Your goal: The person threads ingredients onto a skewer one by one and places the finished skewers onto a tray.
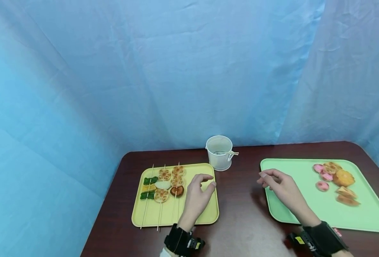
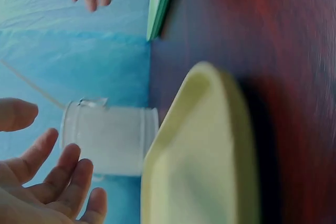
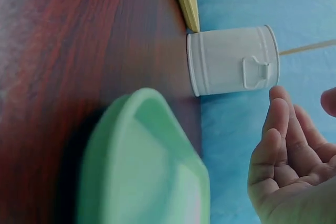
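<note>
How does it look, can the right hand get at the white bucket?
Probably yes: the right hand looks empty, and only bare tabletop shows between it and the white bucket; the yellow tray lies on the other side.

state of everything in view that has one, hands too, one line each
white bucket: upright, open-topped, sticks leaning out
yellow tray: flat, loaded
skewers: threaded with food, lying side by side
green tray: flat, partly filled
food pieces: loose, off any stick
blue cloth: hanging, creased
left hand: empty, raised
right hand: empty, raised
</note>
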{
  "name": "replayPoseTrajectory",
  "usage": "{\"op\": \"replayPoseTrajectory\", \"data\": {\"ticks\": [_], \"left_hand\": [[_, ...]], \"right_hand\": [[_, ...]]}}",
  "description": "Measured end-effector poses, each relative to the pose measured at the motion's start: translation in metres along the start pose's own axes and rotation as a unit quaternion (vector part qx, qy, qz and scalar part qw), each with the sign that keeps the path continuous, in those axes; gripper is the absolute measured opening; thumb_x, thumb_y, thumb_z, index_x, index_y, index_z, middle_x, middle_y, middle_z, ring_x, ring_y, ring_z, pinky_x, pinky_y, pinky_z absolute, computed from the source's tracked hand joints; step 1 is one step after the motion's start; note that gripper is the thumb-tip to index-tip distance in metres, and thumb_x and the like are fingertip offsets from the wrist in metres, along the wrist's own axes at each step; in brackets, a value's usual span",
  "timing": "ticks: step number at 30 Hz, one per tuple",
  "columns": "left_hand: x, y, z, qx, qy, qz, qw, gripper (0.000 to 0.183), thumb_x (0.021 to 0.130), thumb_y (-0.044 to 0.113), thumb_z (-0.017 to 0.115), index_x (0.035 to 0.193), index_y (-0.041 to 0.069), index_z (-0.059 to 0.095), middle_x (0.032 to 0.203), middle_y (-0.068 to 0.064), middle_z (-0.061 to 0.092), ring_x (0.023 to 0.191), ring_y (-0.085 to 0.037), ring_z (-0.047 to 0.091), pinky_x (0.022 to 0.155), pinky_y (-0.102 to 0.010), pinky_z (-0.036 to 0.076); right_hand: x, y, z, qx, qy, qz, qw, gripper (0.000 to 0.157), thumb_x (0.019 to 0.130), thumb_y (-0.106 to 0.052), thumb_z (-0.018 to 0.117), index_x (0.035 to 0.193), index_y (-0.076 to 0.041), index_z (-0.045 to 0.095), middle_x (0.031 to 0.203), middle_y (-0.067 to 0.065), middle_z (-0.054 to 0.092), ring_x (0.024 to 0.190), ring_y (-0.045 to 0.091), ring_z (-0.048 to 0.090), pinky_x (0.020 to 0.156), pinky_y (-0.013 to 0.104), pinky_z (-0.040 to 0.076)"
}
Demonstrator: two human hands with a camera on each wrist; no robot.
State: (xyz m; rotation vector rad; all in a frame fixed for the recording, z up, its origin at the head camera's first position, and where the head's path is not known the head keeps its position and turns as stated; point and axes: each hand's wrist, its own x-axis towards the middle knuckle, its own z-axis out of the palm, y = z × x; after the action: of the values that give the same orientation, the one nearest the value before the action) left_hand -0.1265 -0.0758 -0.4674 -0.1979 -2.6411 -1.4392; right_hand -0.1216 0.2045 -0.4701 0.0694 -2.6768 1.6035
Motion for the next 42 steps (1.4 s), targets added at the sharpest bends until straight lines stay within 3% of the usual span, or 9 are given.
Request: {"op": "replayPoseTrajectory", "data": {"ticks": [5,13,20,24,35,42], "left_hand": [[0.002,-0.005,0.016,-0.019,0.021,0.003,0.9996,0.021,0.087,0.023,0.064,0.104,0.012,0.070,0.105,0.002,0.064,0.101,-0.017,0.060,0.085,-0.041,0.047],[-0.003,-0.014,0.027,-0.031,0.003,-0.027,0.9992,0.022,0.088,0.019,0.062,0.105,0.007,0.070,0.106,0.000,0.061,0.102,-0.021,0.058,0.085,-0.041,0.047],[-0.006,-0.018,0.027,-0.038,0.012,-0.038,0.9985,0.019,0.088,0.018,0.063,0.102,0.007,0.071,0.110,-0.001,0.056,0.104,-0.020,0.055,0.086,-0.039,0.046],[-0.006,-0.020,0.027,-0.039,0.017,-0.042,0.9982,0.018,0.088,0.017,0.063,0.102,0.008,0.071,0.113,-0.003,0.055,0.105,-0.022,0.054,0.084,-0.037,0.046],[-0.009,-0.020,0.028,-0.036,0.027,-0.053,0.9976,0.016,0.088,0.017,0.062,0.100,0.011,0.071,0.118,-0.004,0.052,0.108,-0.019,0.052,0.081,-0.034,0.047],[-0.009,-0.022,0.027,-0.043,0.030,-0.063,0.9966,0.015,0.088,0.016,0.062,0.101,0.012,0.070,0.122,-0.006,0.051,0.111,-0.019,0.051,0.082,-0.035,0.047]], "right_hand": [[0.005,-0.018,0.007,-0.069,0.058,-0.070,0.993,0.028,0.095,-0.039,0.057,0.108,-0.017,0.067,0.090,-0.004,0.071,0.079,0.010,0.064,0.068,0.023,0.049],[0.021,-0.066,0.018,-0.150,0.159,-0.162,0.962,0.023,0.092,-0.041,0.060,0.095,-0.020,0.070,0.074,-0.013,0.061,0.063,0.006,0.052,0.058,0.031,0.041],[0.033,-0.098,0.027,-0.203,0.161,-0.182,0.948,0.029,0.092,-0.045,0.057,0.084,-0.019,0.068,0.067,-0.012,0.059,0.060,0.006,0.054,0.055,0.032,0.042],[0.037,-0.106,0.030,-0.239,0.167,-0.194,0.937,0.025,0.091,-0.037,0.058,0.082,-0.016,0.066,0.065,-0.009,0.057,0.056,0.008,0.050,0.051,0.031,0.040],[0.042,-0.112,0.032,-0.308,0.221,-0.267,0.886,0.023,0.087,-0.019,0.054,0.066,-0.012,0.055,0.050,-0.004,0.037,0.042,0.013,0.033,0.038,0.030,0.025],[0.043,-0.113,0.026,-0.321,0.265,-0.306,0.856,0.022,0.086,-0.016,0.053,0.066,-0.008,0.056,0.053,0.000,0.044,0.045,0.022,0.042,0.039,0.035,0.031]]}}
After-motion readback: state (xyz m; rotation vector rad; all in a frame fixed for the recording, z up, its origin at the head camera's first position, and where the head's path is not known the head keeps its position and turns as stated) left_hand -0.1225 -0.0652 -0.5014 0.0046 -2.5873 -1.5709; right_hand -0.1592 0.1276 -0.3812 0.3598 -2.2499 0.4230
